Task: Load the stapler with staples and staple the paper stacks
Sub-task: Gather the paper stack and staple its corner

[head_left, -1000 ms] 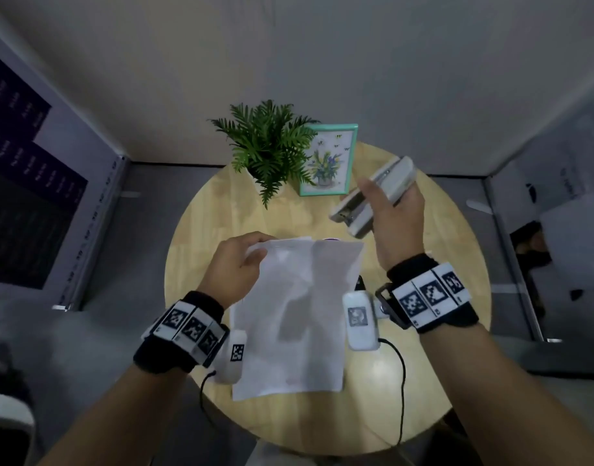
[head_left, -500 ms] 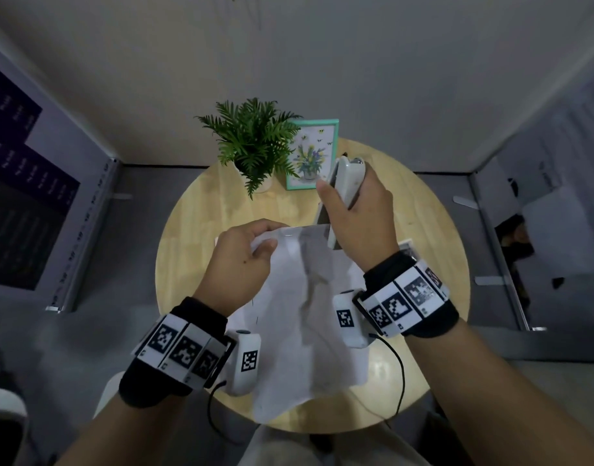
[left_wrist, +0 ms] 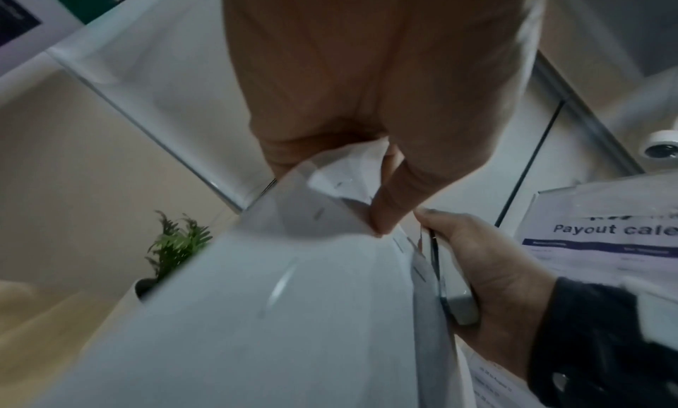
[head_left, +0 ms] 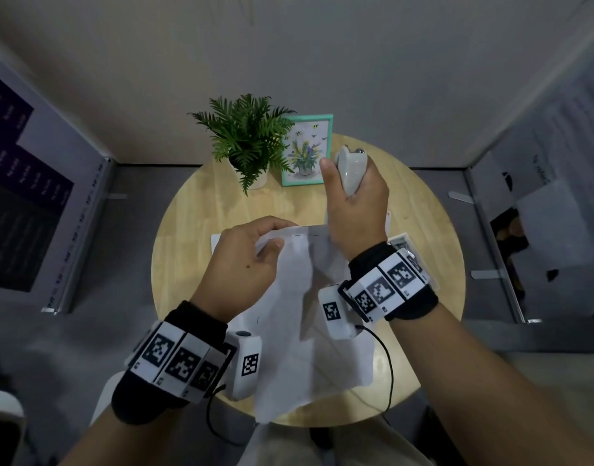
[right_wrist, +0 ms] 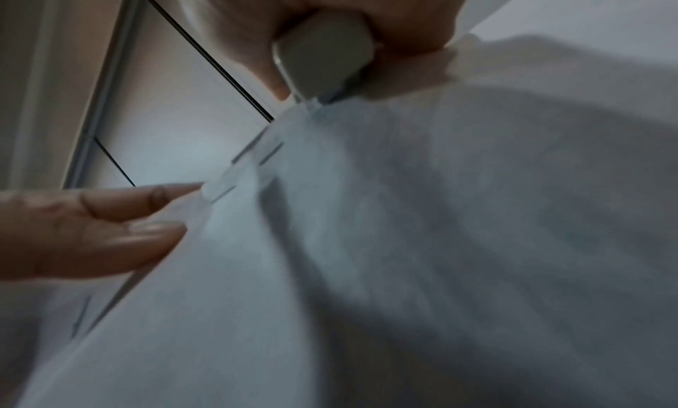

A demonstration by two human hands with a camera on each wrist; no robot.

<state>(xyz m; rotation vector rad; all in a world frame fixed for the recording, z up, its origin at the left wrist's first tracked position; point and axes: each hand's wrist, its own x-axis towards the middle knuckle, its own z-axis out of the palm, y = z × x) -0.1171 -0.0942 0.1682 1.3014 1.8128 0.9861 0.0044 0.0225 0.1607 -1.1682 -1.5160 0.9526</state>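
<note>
My left hand point(head_left: 252, 260) pinches the top edge of a white paper stack point(head_left: 302, 317) and holds it up over the round wooden table point(head_left: 188, 230). Several staples show along that edge point(right_wrist: 235, 188). My right hand point(head_left: 356, 203) grips a light grey stapler point(head_left: 351, 169), held nearly upright with its nose down on the stack's top right part. In the right wrist view the stapler's nose point(right_wrist: 322, 63) meets the paper edge. In the left wrist view the thumb point(left_wrist: 400, 194) presses on the paper point(left_wrist: 293, 313) beside the stapler point(left_wrist: 451, 292).
A potted fern point(head_left: 247, 139) and a teal-framed flower picture point(head_left: 307, 149) stand at the table's far side. More white paper point(head_left: 216, 240) lies flat under the left hand. A small printed box point(head_left: 401, 242) lies behind my right wrist. Poster boards stand left and right.
My right hand swung the stapler from a raised, tilted pose down onto the stack's top edge. The left hand lifted the stack higher and closer.
</note>
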